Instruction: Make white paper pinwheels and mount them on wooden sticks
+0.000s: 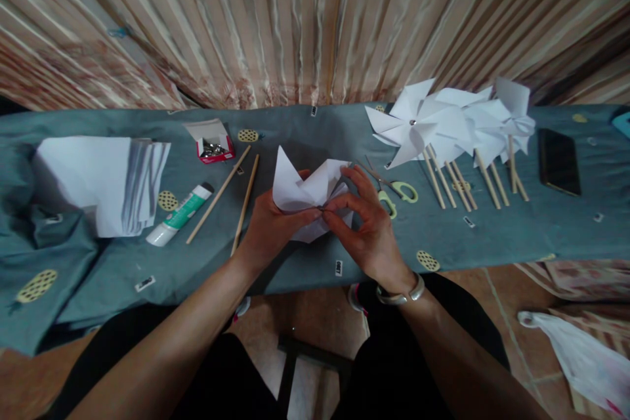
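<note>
A folded white paper pinwheel [315, 191] is held up between my two hands over the near part of the table. My left hand [275, 223] grips it from the left, the thumb pressed near its centre. From the right, my right hand [364, 220] pinches at the centre with thumb and index finger, where a small dark thing shows, too small to make out; its other fingers touch the paper's right side. Scissors [396, 191] with light green handles lie just beyond my right hand. Two wooden sticks [219, 195] lie to the left of my left hand.
Stacked white paper [98, 184], a glue stick [181, 215] and a red box of metal pins [215, 147] are at the left. Several finished pinwheels [413, 121] on sticks lie at the right, beside a phone [560, 161]. A pleated curtain [315, 26] hangs behind the cloth-covered table [295, 282].
</note>
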Demonstrator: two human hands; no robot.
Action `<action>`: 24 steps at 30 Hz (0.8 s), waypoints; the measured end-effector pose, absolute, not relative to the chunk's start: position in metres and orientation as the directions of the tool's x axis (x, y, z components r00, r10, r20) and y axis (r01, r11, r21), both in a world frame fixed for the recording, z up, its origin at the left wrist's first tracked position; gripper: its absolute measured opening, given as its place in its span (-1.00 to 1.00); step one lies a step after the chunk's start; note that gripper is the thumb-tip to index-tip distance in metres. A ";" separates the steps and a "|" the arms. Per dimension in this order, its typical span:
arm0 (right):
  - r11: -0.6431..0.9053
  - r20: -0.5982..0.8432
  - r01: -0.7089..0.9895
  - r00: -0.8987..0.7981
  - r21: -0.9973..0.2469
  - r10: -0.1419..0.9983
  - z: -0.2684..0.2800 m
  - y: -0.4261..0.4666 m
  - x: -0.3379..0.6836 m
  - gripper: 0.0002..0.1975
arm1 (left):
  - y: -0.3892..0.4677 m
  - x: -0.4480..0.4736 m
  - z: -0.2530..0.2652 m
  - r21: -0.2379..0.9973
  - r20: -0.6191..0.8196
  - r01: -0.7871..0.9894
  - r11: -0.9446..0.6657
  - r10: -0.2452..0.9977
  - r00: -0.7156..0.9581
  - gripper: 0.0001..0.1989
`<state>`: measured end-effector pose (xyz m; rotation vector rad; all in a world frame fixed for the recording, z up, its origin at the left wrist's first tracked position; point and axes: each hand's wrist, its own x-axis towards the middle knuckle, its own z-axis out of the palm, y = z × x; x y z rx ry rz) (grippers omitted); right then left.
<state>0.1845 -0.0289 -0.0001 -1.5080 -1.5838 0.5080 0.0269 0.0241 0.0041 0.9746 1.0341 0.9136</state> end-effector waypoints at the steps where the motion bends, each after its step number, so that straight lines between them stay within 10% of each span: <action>1: 0.183 0.306 0.597 0.111 -0.782 0.946 0.000 -0.029 0.184 -0.96 | 0.024 0.027 0.004 0.943 -0.260 -0.141 0.300 0.933 0.247 -0.40; 16: 0.098 0.298 0.525 0.313 -0.846 0.902 0.008 -0.026 0.189 -0.71 | 0.026 0.027 0.003 0.872 -0.324 -0.297 0.390 0.913 0.248 -0.39; 24: -0.179 -0.184 -0.057 0.103 -0.982 0.977 0.008 -0.020 0.198 -0.71 | 0.026 0.026 0.004 0.848 -0.346 -0.316 0.425 0.896 0.278 -0.45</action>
